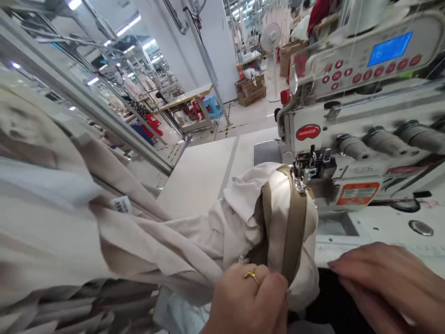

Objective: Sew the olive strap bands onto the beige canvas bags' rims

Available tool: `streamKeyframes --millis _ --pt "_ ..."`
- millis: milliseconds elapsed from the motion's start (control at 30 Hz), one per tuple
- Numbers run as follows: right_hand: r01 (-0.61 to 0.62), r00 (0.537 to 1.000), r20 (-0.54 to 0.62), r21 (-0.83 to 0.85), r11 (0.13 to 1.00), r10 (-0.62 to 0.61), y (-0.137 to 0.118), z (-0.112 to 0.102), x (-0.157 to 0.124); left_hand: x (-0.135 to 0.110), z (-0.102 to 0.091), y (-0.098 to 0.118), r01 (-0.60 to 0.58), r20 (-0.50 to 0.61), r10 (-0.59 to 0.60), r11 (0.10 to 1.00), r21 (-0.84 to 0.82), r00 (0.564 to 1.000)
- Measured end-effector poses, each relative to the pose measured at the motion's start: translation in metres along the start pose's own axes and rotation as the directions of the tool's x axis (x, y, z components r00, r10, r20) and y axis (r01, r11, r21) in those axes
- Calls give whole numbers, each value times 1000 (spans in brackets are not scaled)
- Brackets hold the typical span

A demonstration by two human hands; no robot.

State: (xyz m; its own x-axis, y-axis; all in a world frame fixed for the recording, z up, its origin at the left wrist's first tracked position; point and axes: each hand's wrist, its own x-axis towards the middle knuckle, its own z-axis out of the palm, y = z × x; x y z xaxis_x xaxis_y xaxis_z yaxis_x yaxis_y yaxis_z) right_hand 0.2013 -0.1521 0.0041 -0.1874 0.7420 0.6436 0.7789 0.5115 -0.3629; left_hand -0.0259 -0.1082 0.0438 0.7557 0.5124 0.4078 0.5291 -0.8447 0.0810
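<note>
A beige cloth garment (222, 236) spreads in loose folds from the left of the view up to the sewing machine (347, 125). A tan binding strip (295, 227) runs along a rounded fold and up under the presser foot (301, 170). My left hand (246, 297), wearing a gold ring, is closed on the cloth and the lower end of the strip. My right hand (385, 283) lies flat with its fingers together, holding nothing, just right of the garment above a dark cloth (330, 301). A barcode label (121, 204) hangs on the cloth at left.
The white machine table (198, 181) stretches left of the needle area, and a control panel (389, 51) sits above. Beyond stand a metal rail (86, 93), a floor fan (270, 37), wooden crates (250, 90), a blue stool (212, 106) and a person in red (318, 14).
</note>
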Motion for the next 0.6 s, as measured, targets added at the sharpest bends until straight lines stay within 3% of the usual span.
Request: streamKeyframes --millis 67,133,200,400,600 --pt "172 984 55 5 985 -172 -6 -5 8 2 4 6 7 -103 -3 999 32 995" --pt "267 955 132 2 964 -265 -10 -6 14 4 7 12 0 -120 9 997 80 993" --pt "274 943 194 9 962 -271 -13 -4 17 6 8 16 -24 -103 36 993 117 994" --pt "176 962 198 85 981 -190 -16 5 17 7 8 18 -66 -172 99 980 186 980" --pt "279 942 167 85 956 -290 -9 -2 21 10 4 18 -167 -79 190 958 235 979"
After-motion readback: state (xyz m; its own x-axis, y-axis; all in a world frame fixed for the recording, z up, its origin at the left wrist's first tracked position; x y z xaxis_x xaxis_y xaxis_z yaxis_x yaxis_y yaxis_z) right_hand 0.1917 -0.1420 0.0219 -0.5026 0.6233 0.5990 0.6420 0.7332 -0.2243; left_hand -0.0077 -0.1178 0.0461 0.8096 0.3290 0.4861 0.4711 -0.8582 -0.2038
